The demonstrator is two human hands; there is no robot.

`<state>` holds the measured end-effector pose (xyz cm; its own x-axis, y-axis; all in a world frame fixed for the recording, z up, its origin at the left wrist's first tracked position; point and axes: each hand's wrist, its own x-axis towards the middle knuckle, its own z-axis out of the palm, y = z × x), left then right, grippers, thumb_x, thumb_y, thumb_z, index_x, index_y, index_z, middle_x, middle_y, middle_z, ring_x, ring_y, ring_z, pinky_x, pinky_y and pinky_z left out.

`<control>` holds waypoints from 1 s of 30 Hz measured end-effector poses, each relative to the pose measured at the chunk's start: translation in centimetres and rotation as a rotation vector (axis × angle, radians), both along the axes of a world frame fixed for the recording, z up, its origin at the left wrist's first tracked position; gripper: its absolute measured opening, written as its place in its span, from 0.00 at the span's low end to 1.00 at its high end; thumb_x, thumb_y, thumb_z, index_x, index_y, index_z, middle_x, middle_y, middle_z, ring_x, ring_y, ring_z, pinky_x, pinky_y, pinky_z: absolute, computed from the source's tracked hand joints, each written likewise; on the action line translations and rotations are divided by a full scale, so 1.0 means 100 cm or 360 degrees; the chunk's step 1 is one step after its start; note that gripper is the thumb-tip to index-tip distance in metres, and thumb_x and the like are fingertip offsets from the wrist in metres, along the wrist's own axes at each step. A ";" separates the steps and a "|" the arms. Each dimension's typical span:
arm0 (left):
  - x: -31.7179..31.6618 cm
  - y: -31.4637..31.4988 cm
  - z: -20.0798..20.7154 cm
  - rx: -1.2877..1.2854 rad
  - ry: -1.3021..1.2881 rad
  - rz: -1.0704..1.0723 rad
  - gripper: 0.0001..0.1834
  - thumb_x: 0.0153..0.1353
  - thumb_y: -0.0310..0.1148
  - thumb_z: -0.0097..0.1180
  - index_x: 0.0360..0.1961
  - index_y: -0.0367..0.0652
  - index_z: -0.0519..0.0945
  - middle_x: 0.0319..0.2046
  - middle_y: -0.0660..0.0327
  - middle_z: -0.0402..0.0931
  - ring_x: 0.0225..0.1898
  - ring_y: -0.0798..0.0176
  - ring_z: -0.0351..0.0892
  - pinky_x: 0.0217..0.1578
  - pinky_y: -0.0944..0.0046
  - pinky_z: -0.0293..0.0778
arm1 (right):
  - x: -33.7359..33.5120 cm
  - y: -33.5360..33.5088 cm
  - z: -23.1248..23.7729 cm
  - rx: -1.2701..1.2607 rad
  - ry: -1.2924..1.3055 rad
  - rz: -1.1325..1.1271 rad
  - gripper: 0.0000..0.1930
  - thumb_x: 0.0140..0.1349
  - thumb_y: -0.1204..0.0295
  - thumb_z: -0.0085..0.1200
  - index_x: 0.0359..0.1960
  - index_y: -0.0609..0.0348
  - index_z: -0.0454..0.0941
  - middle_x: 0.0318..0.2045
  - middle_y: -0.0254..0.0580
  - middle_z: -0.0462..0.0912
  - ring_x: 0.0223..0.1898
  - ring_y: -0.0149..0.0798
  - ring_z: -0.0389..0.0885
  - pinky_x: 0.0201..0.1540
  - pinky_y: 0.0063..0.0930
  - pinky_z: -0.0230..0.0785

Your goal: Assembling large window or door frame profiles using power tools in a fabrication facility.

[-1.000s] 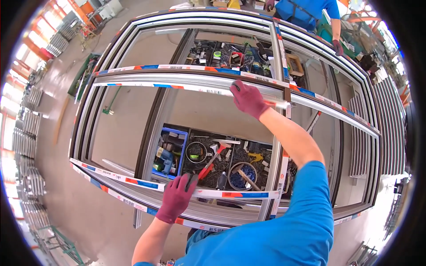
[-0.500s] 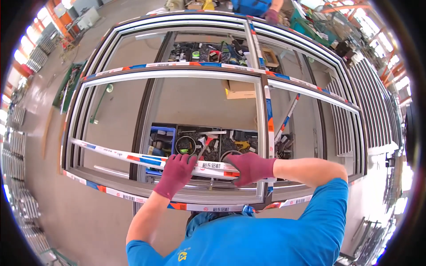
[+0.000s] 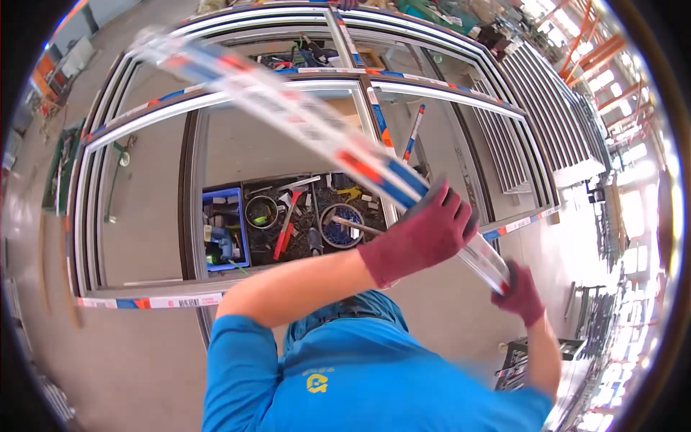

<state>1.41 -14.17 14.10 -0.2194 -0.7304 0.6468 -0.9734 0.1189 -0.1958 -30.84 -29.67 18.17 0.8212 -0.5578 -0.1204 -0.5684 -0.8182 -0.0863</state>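
A long aluminium profile (image 3: pixel 309 126), wrapped in white, red and blue printed film, slants across the view, its far upper-left end smeared by motion. My left hand (image 3: pixel 425 234), in a maroon glove, reaches over to the right and is closed around the profile. Lower right, my right hand (image 3: pixel 520 294), gloved alike, is closed on the near end. Beneath the profile lies a large window frame (image 3: pixel 188 194) with dark and silver members and taped edges. Through its openings a blue crate (image 3: pixel 243 230), a red-handled tool (image 3: pixel 286 234) and a round tub (image 3: pixel 341 225) show.
To the right stands a stack of pale slatted profiles (image 3: pixel 558 108). A green bin (image 3: pixel 61 169) sits on the floor at the left. Lower right, a dark rack (image 3: pixel 540 353) stands near my right arm. More long stock (image 3: pixel 601 320) lies along the right side.
The profile came up off the near side of the frame and swung to a slant at the right. Both hands moved right with it, and the view turned right.
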 end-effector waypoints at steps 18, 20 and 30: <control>-0.004 0.024 -0.102 0.0484 0.0364 -0.0339 0.07 0.56 0.38 0.65 0.35 0.53 0.82 0.32 0.66 0.81 0.39 0.58 0.84 0.42 0.55 0.76 | -0.125 0.069 -0.003 0.1256 0.0054 -0.0714 0.39 0.40 0.75 0.75 0.59 0.68 0.78 0.45 0.35 0.82 0.48 0.29 0.76 0.58 0.30 0.70; -0.001 0.020 -0.136 0.0440 0.0550 -0.0254 0.09 0.55 0.39 0.66 0.35 0.52 0.83 0.32 0.65 0.81 0.40 0.57 0.85 0.43 0.54 0.76 | -0.113 0.056 -0.011 0.1322 0.0279 -0.0673 0.39 0.41 0.75 0.76 0.60 0.68 0.77 0.45 0.35 0.82 0.48 0.30 0.77 0.56 0.30 0.72; 0.033 0.016 -0.181 0.0405 0.0647 -0.0266 0.06 0.60 0.36 0.62 0.37 0.50 0.84 0.34 0.62 0.83 0.41 0.53 0.87 0.43 0.53 0.79 | 0.067 0.071 -0.053 0.1810 0.0212 -0.0612 0.37 0.51 0.77 0.76 0.65 0.63 0.73 0.51 0.36 0.81 0.52 0.31 0.79 0.50 0.27 0.78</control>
<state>4.76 -12.59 -4.02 -0.1145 -0.8525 0.5101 -0.9284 0.2745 0.2505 -24.15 -22.61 12.87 0.5685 -0.2831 -0.7724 -0.8173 -0.0876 -0.5695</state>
